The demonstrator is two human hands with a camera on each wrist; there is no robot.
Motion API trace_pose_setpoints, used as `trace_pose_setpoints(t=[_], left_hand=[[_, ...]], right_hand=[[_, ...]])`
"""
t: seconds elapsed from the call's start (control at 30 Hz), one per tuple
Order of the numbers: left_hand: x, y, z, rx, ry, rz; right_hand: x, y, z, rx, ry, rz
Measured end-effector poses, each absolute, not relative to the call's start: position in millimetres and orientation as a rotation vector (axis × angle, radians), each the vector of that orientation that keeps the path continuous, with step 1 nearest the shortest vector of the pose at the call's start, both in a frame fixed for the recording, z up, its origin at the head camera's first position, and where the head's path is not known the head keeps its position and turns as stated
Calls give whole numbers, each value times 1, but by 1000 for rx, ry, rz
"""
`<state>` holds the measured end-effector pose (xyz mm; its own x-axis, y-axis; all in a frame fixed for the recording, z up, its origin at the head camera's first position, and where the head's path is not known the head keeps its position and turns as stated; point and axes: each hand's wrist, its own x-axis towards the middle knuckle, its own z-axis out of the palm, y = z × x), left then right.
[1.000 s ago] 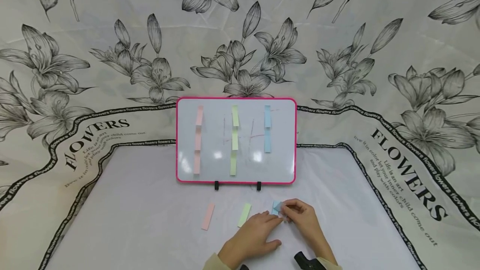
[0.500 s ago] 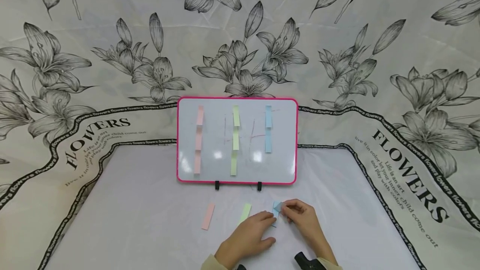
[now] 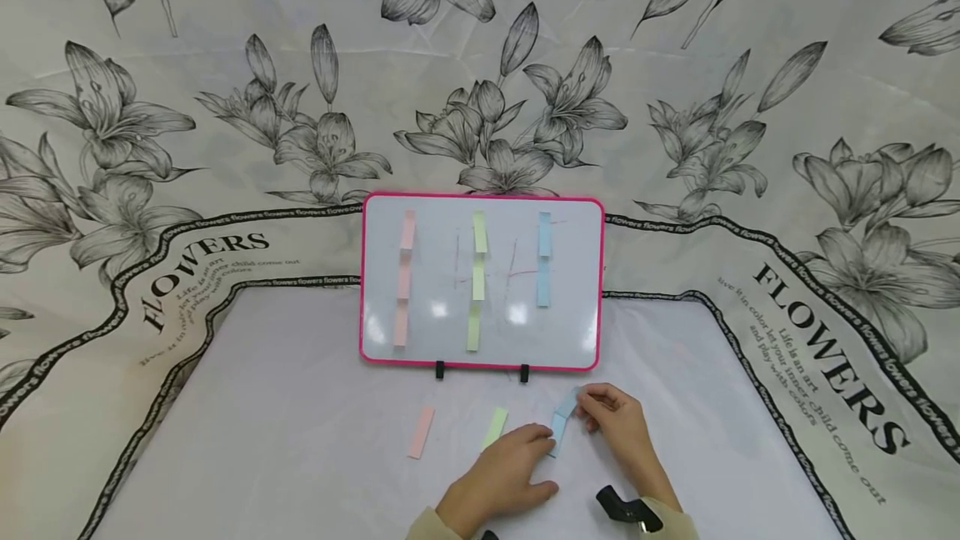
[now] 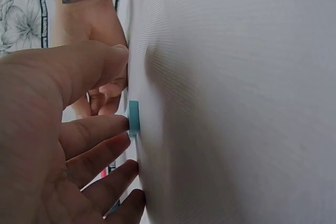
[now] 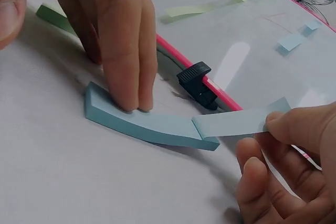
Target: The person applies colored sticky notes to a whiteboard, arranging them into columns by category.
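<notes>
A narrow blue sticky-note pad (image 5: 157, 128) lies on the white tablecloth in front of the whiteboard. Fingertips of my left hand (image 3: 501, 467) press down on it, the fingers fairly straight. My right hand (image 3: 621, 433) pinches the free end of the top blue sticky note (image 5: 233, 123) between thumb and fingers. That note is lifted, and its other end still touches the far end of the pad. Left of the hands lie a green sticky-note pad (image 3: 495, 427), partly covered by my left hand, and a pink sticky-note pad (image 3: 422, 432).
A pink-rimmed whiteboard (image 3: 570, 332) stands behind the hands on black feet (image 3: 524, 373). It carries a column of pink notes (image 3: 403, 277), one of green notes (image 3: 477, 277) and two blue notes (image 3: 543, 258). Flower-printed cloth (image 3: 300, 107) hangs behind.
My right hand has moved up and slightly right, peeling the folded-back blue note out into a straight strip. The left hand has shifted slightly toward the lower left and stays on the pad.
</notes>
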<state>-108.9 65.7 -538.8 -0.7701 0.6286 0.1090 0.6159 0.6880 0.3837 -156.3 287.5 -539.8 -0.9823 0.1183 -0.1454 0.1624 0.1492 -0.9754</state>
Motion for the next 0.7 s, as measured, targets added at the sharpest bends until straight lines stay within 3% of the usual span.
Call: trace_pose_setpoints(t=[0.53,0.7], left_hand=[[-108,67,-536,1086,2840,632],[-107,60,-535,1037,2750,704]], right_hand=[[-168,309,-526,524,2454,-2103],[-159,306,-511,430,2546,-2040]])
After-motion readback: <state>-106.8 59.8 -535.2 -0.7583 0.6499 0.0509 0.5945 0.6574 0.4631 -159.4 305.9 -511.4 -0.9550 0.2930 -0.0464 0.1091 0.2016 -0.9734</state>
